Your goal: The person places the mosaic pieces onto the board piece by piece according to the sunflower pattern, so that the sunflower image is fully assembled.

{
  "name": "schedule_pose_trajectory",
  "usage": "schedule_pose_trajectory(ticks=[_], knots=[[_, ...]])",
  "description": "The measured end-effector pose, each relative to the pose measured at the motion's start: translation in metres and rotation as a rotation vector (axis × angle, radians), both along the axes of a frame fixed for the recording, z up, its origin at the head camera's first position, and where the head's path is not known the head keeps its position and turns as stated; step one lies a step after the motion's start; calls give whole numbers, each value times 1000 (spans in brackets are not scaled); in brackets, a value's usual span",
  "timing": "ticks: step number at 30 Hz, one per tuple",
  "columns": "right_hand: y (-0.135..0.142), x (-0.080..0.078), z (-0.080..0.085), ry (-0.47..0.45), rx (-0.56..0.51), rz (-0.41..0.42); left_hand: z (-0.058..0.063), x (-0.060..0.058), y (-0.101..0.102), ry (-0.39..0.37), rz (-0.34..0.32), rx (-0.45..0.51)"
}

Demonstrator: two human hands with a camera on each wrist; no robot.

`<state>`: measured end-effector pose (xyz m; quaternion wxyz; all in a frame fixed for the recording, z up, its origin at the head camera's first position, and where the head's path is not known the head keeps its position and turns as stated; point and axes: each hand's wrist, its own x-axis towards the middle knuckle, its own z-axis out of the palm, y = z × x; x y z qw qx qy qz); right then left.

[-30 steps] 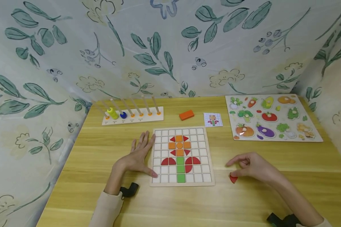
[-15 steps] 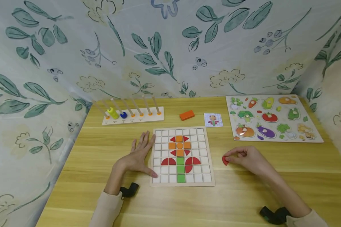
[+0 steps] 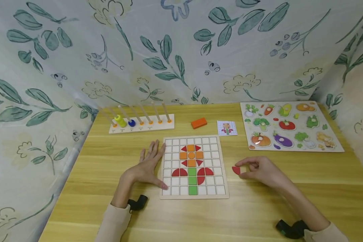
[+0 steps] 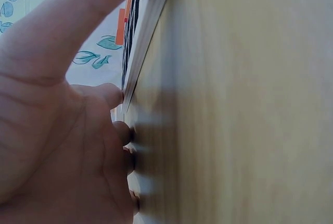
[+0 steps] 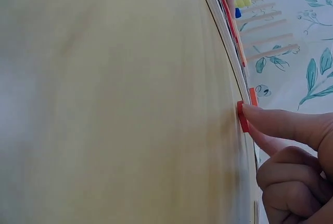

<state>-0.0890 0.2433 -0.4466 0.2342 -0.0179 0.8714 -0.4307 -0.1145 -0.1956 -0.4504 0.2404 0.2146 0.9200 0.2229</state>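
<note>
A square grid board [image 3: 178,197] lies in the middle of the table, bearing a flower of orange, red and green tiles. My left hand [image 3: 146,168] rests at its left side with fingers spread, the thumb tip over the lower left corner. In the left wrist view the thumb [image 4: 78,15] and a fingertip meet the board's edge. To the right of the board, my right hand [image 3: 261,169] pinches a red quarter-circle tile [image 3: 236,170] between thumb and index finger. The right wrist view shows this red tile [image 5: 243,117] edge-on at the thumb tip, other fingers curled.
Behind the board lie an orange block [image 3: 198,123] and a small pattern card [image 3: 227,128] with a similar flower. A peg stand [image 3: 157,126] with yellow and blue rings stands back left. A vegetable puzzle board [image 3: 273,121] occupies the back right. Patterned cloth [image 3: 181,60] rises behind.
My right hand has moved up and left with the red tile, closer to the board. The tile has turned between the fingertips. The left hand and board have stayed put.
</note>
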Motion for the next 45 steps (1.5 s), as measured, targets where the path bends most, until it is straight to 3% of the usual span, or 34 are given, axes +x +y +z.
schedule_pose_trajectory(ticks=[6, 17, 21, 27, 33, 38, 45], knots=[[-7, -1, -2, -7, 36, -32, 0, 0, 0, -3, -1, -4], [-18, -2, 4, 58, 38, 12, 1, 0, -1, -5, -1, -6], [-42, 0, 9, 69, -43, 56, 1, 0, -1, -9, 5, -5], [-101, 4, 12, 80, -153, 172, 1, 0, -1, -6, 13, -13], [-148, 9, 6, 139, -171, 256, 0, 0, -1, -4, 11, -9], [-166, 11, 2, 150, -125, 248, -1, 0, 0, -5, 14, -13], [-171, 11, 2, 175, -81, 226, 0, 0, 0, -5, 11, -9]])
